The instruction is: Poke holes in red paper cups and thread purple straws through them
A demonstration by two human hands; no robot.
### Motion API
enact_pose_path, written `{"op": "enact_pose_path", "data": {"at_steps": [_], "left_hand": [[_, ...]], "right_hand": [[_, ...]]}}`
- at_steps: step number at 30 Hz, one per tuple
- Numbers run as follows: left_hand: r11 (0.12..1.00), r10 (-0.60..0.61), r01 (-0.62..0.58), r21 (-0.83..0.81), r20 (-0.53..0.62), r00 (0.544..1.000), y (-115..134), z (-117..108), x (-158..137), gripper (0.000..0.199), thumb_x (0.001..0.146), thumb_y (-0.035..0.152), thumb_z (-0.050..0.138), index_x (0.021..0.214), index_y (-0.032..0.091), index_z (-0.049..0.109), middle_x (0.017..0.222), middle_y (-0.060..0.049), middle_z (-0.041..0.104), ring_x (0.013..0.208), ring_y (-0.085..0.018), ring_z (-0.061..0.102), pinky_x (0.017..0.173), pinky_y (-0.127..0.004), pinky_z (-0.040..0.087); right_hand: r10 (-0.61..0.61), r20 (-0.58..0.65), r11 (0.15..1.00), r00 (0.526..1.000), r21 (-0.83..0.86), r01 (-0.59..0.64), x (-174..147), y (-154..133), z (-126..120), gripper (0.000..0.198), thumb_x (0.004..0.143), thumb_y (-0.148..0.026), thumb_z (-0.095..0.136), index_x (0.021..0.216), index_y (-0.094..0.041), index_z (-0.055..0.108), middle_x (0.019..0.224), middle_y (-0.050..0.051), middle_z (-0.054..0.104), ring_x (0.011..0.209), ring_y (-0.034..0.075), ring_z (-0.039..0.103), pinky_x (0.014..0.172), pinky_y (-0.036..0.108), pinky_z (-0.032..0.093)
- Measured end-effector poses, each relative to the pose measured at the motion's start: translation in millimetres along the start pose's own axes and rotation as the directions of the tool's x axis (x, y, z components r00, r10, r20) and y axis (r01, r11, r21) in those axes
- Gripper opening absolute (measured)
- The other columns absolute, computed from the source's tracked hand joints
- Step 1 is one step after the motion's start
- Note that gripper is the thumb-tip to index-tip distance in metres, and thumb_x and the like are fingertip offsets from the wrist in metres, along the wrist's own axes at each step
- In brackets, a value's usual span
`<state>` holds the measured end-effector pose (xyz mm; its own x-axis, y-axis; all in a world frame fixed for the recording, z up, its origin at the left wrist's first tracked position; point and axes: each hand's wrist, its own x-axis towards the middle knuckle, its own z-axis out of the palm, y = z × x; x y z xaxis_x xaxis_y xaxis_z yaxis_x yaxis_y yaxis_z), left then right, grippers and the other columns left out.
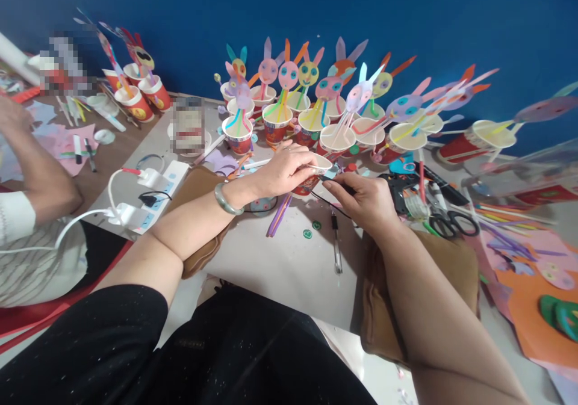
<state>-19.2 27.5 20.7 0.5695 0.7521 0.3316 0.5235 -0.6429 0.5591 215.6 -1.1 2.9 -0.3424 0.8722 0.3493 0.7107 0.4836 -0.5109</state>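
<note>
Left hand [289, 169] grasps a red paper cup [305, 188].
The right hand [366, 197], at the cup's three o'clock, pinches a small dark thing [324, 178], partly hidden; decorated cups [276, 133] stand beyond at twelve o'clock.

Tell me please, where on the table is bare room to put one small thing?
Widest: the table on the near side of the green discs, between left brown pad and pen. Narrower: a strip between pen and right brown pad. Crowded: beyond the left hand, among the cups, and beyond the right hand, around the scissors.
</note>
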Motion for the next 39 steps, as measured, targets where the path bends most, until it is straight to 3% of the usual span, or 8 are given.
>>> {"op": "enact_pose_path", "data": {"at_steps": [5, 21, 30, 39], "left_hand": [[0.999, 0.045, -0.045, -0.007, -0.016, 0.999, -4.9, 1.9, 1.0, 0.023, 0.105, 0.032, 0.049, 0.091, 0.019, 0.062, 0.091, -0.004, 0.067, 0.092, -0.019, 0.060, 0.099, -0.037, 0.040], [0.984, 0.160, -0.166, -0.069, -0.086, 0.983, -6.2, 2.3, 0.4, 0.026, 0.106, 0.035, 0.045, 0.094, 0.020, 0.062, 0.090, -0.005, 0.065, 0.092, -0.021, 0.059, 0.093, -0.036, 0.046], [0.984, 0.153, -0.159, -0.078, -0.082, 0.985, -3.5, 0.7, 0.1, 0.025, 0.106, 0.035, 0.047, 0.094, 0.020, 0.062, 0.091, -0.005, 0.068, 0.096, -0.020, 0.061, 0.098, -0.037, 0.047], [0.986, 0.066, -0.083, -0.142, -0.121, 0.990, -0.4, 2.2, -0.9, 0.020, 0.104, 0.031, 0.052, 0.095, 0.018, 0.064, 0.095, -0.006, 0.070, 0.095, -0.019, 0.064, 0.097, -0.037, 0.050]], "right_hand": [[0.016, -0.020, 0.999, 1.000, 0.039, -0.015, 0.3, -3.7, -1.6, 0.043, 0.096, -0.056, 0.062, 0.079, -0.019, 0.076, 0.061, 0.004, 0.066, 0.054, 0.014, 0.054, 0.058, 0.029, 0.039], [0.135, 0.002, 0.962, 0.991, 0.241, -0.131, 2.5, -10.7, -2.9, 0.045, 0.090, -0.058, 0.066, 0.071, -0.018, 0.072, 0.053, -0.002, 0.051, 0.053, 0.011, 0.040, 0.053, 0.027, 0.033], [0.119, -0.015, 0.964, 0.993, 0.242, -0.112, 1.7, -12.7, -4.7, 0.047, 0.091, -0.062, 0.066, 0.070, -0.020, 0.070, 0.055, 0.000, 0.054, 0.055, 0.013, 0.044, 0.054, 0.028, 0.035], [0.114, -0.081, 0.968, 0.990, 0.232, -0.092, 1.7, -15.2, -1.5, 0.043, 0.091, -0.057, 0.068, 0.070, -0.020, 0.069, 0.055, -0.001, 0.054, 0.053, 0.012, 0.042, 0.053, 0.028, 0.035]]}}
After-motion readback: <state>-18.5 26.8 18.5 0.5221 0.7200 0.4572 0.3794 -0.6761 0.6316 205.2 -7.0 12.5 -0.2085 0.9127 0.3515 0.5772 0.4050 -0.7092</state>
